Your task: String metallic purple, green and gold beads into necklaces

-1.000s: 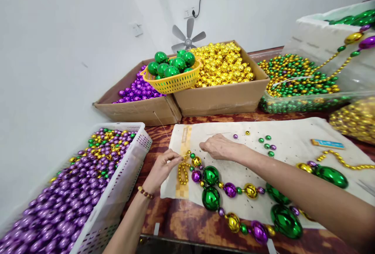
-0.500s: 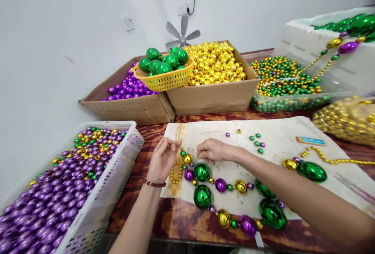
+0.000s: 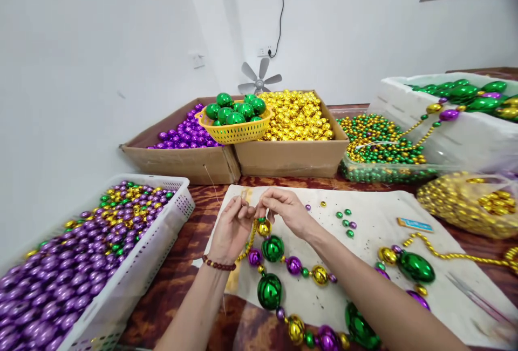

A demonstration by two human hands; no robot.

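Observation:
My left hand (image 3: 232,227), with a dark red bead bracelet (image 3: 219,263) at the wrist, is closed in a pinch on a thin thread (image 3: 212,182), whose loose end sticks up to the left. Fingertips of my right hand (image 3: 286,209) meet it and pinch the top end of a bead necklace (image 3: 272,248), just above a small green and a gold bead. What lies between the fingertips is partly hidden. Large green, purple and gold beads of the necklace trail over a white cloth (image 3: 299,291) and under my right forearm. A gold bead strand (image 3: 251,240) hangs beside my left hand.
A white basket (image 3: 178,200) of mixed beads stands left. Behind are cardboard boxes (image 3: 283,157) of purple and gold beads, with a yellow basket (image 3: 238,133) of green ones on top. Loose small beads (image 3: 346,223), scissors (image 3: 477,297) and a bagged gold heap (image 3: 457,205) lie right.
My right hand has moved left and up from the cloth to meet my left hand, now pinching the necklace's end. That end has been lifted. The camera view has tilted up.

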